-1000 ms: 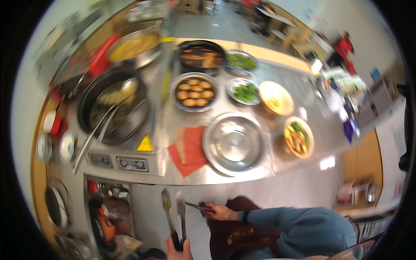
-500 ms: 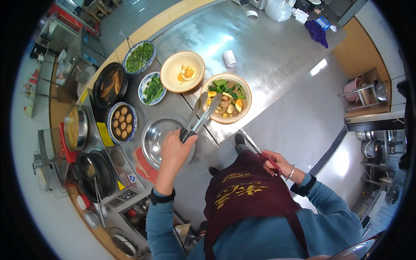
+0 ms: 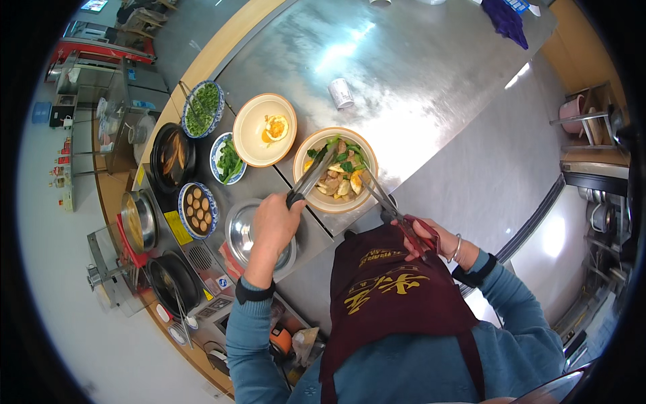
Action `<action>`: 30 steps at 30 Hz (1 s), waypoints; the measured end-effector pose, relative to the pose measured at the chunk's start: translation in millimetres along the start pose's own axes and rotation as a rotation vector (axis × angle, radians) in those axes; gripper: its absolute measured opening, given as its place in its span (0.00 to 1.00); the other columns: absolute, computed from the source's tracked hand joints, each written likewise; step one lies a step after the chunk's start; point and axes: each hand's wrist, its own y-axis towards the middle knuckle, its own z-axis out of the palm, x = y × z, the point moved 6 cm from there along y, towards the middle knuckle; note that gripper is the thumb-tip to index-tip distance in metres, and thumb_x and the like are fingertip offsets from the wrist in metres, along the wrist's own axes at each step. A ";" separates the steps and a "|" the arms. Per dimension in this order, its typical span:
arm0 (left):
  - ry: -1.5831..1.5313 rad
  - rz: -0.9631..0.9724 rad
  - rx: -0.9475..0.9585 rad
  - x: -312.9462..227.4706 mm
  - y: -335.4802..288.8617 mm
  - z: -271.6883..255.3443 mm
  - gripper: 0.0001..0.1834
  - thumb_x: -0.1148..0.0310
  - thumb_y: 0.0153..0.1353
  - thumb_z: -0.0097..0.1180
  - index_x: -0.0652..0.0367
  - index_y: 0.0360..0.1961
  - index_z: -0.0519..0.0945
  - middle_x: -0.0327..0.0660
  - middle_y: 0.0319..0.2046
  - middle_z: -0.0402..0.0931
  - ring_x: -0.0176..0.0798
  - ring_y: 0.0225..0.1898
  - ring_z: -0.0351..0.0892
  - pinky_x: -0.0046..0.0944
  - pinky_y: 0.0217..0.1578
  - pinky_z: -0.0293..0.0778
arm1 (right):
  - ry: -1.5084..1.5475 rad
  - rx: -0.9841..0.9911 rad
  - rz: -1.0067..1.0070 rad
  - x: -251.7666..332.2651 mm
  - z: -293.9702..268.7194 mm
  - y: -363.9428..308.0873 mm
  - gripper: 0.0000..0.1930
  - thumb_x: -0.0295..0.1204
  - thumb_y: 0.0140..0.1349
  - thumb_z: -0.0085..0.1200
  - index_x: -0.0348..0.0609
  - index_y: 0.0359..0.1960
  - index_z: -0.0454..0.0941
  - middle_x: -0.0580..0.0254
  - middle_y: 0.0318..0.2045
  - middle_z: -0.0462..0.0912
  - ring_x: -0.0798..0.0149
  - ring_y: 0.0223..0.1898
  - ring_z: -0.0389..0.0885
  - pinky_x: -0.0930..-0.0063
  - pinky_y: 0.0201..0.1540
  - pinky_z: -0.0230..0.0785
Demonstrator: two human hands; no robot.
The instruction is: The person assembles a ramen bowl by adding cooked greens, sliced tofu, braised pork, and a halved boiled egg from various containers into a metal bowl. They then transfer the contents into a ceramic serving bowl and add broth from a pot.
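My left hand [image 3: 274, 222] is closed around metal tongs [image 3: 313, 174]. The tongs' tips are pressed together among green leaves at the top of a cream bowl [image 3: 297, 159]. Meat chunks, cut egg pieces and leafy greens [image 3: 344, 180] fill this bowl. In my right hand [image 3: 434, 240] I grip red-handled scissors [image 3: 386, 200], their blades parted and reaching over the bowl's right rim, near an egg piece. Beside it stands a second cream bowl [image 3: 250, 131], holding a fried egg [image 3: 274, 128]. A shiny steel bowl [image 3: 235, 232] lies partly hidden behind my left hand.
Left of the bowls are a small bowl of greens [image 3: 229, 163], chopped herbs [image 3: 203, 111], a bowl of brown eggs [image 3: 198, 211] and a black pan [image 3: 161, 158]. A white cup [image 3: 341, 93] lies tipped on the steel counter [image 3: 417, 87]. The counter's edge runs along its right.
The tongs have moved down into the food and closed at the greens. My right hand has lifted the scissors up to the bowl, and their blades have parted. The view has shifted.
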 end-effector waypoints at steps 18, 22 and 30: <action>0.438 0.363 -0.204 -26.7 -58.6 -35.2 0.29 0.67 0.48 0.73 0.67 0.52 0.79 0.45 0.40 0.78 0.47 0.41 0.79 0.45 0.41 0.75 | -0.539 -0.087 0.178 107.0 -12.3 76.5 0.16 0.43 0.68 0.63 0.41 0.36 0.80 0.72 0.15 0.72 0.77 0.14 0.72 0.80 0.14 0.73; 0.326 0.272 -0.212 -14.8 -62.6 -39.0 0.30 0.66 0.49 0.74 0.65 0.53 0.78 0.47 0.40 0.79 0.52 0.42 0.81 0.48 0.44 0.77 | -0.626 -0.100 0.241 110.6 -13.5 63.6 0.20 0.42 0.69 0.62 0.37 0.51 0.82 0.75 0.17 0.71 0.79 0.15 0.72 0.82 0.18 0.77; -0.011 -0.117 0.094 21.3 -14.1 -21.5 0.22 0.57 0.60 0.66 0.68 0.44 0.84 0.57 0.40 0.82 0.64 0.43 0.81 0.54 0.44 0.75 | -0.333 -0.071 0.233 88.5 -20.5 37.7 0.28 0.52 0.73 0.53 0.38 0.58 0.76 0.67 0.18 0.76 0.73 0.19 0.77 0.74 0.29 0.82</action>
